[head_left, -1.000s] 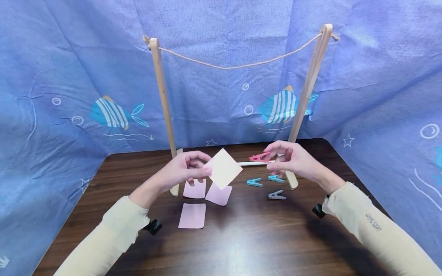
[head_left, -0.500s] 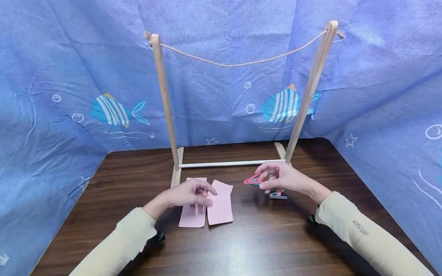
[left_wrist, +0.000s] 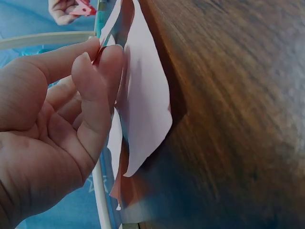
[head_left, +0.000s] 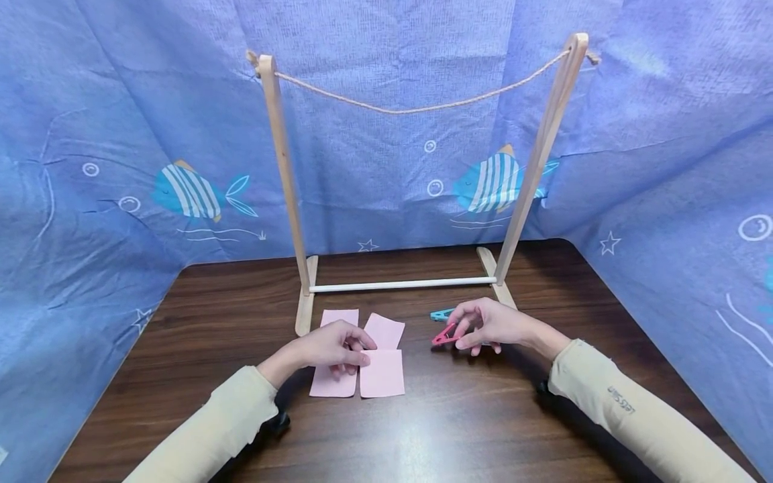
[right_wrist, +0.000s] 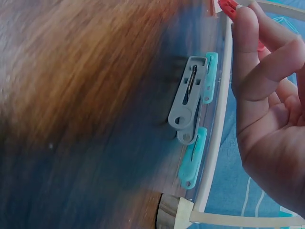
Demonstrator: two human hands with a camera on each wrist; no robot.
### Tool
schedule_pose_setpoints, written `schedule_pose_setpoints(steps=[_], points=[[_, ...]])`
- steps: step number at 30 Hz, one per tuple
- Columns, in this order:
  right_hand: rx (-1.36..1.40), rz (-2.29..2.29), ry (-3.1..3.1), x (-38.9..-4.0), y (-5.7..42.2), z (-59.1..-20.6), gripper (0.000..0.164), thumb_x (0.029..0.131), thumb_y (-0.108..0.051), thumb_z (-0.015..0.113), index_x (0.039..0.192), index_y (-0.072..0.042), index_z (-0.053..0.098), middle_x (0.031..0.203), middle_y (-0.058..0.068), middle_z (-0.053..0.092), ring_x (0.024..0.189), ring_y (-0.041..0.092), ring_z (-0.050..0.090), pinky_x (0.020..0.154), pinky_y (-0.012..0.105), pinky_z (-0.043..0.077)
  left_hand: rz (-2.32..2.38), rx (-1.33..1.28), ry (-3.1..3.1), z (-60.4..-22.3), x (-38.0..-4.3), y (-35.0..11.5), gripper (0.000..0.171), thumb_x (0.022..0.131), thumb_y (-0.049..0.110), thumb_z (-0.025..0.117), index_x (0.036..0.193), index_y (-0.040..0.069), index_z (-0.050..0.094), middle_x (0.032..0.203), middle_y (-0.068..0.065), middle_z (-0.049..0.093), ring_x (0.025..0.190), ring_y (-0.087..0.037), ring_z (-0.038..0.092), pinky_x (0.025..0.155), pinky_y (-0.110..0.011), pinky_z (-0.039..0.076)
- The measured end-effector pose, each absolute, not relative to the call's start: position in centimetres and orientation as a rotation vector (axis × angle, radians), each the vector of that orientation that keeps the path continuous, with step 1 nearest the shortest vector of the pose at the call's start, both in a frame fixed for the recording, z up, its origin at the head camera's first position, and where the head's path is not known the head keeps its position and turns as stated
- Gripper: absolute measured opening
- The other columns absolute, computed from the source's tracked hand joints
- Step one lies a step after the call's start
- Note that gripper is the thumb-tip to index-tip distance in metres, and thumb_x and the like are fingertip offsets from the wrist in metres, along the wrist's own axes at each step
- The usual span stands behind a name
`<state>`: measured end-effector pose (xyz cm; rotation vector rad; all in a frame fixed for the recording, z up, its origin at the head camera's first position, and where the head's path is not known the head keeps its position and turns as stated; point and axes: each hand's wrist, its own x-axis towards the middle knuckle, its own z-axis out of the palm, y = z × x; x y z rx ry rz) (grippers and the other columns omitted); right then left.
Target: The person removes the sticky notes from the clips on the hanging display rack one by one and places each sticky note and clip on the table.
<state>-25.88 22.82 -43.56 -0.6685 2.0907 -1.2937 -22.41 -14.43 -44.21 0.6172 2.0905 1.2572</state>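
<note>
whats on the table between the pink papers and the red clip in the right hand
Nothing: in the head view only bare brown table separates the pink papers under the left hand from the red clip pinched by the right hand.

Wooden table [head_left: 471, 429]: pink papers [head_left: 383, 373], pegs [right_wrist: 190, 98], rack [head_left: 304, 308]

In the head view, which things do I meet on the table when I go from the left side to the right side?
Left hand → pink paper sheets → pink clothespin → right hand, pinching that clothespin. The teal clothespin behind it overlaps in order, so it is left out.
</note>
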Motion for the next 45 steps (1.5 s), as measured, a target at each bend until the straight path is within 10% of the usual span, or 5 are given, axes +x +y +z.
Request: schedule_pose_setpoints(steps=[45], points=[[-0.665, -1.006, 2.230, -25.90, 23.33, -43.16, 0.040, 0.086, -0.015, 0.084, 0.122, -0.004, 0.069, 0.098, 0.007, 0.068, 0.056, 0.020, 0.067, 0.041, 0.033, 0.055, 1.178, 0.599, 2.004, -43.99, -22.04, -14.07, 0.026, 0.094, 0.008, 0.073, 0.118, 0.001, 0.068, 0.074, -0.013, 0.068, 0.056, -0.017, 0.065, 0.046, -0.027, 0.054]])
